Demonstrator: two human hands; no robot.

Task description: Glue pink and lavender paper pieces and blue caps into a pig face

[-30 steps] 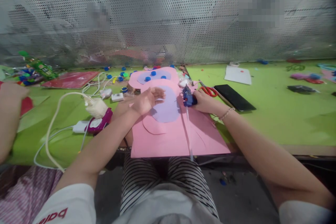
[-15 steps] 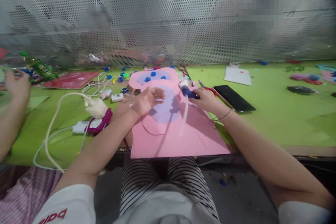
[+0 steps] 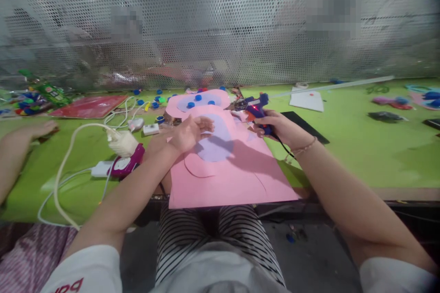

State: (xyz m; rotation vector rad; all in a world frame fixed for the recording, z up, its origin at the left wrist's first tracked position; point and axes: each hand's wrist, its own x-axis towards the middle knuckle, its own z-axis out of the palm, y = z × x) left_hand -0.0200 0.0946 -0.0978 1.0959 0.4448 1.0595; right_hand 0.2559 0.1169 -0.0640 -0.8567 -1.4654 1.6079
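My right hand [image 3: 271, 123] grips a dark blue glue gun [image 3: 256, 106] with a small red light; a long translucent glue stick [image 3: 330, 87] sticks out of it to the right. My left hand [image 3: 194, 132] hovers with parted fingers over the left side of a pale purple oval [image 3: 218, 144], holding nothing. The oval lies on a pink sheet [image 3: 227, 187] at the table's front edge. Beyond it is a pink cut-out [image 3: 175, 106] with a purple patch and three blue caps [image 3: 198, 98] on it.
A purple power strip [image 3: 129, 165] with white plugs and cables lies at left. A black phone [image 3: 302, 126] and white card [image 3: 306, 100] are at right. Another person's arm [image 3: 17, 146] rests at far left. A perforated metal screen [image 3: 220, 23] stands behind.
My right hand has turned the glue gun; its stick, which hung toward me, now points right. My left hand is nearly unmoved. The other person's hand has come down to the table.
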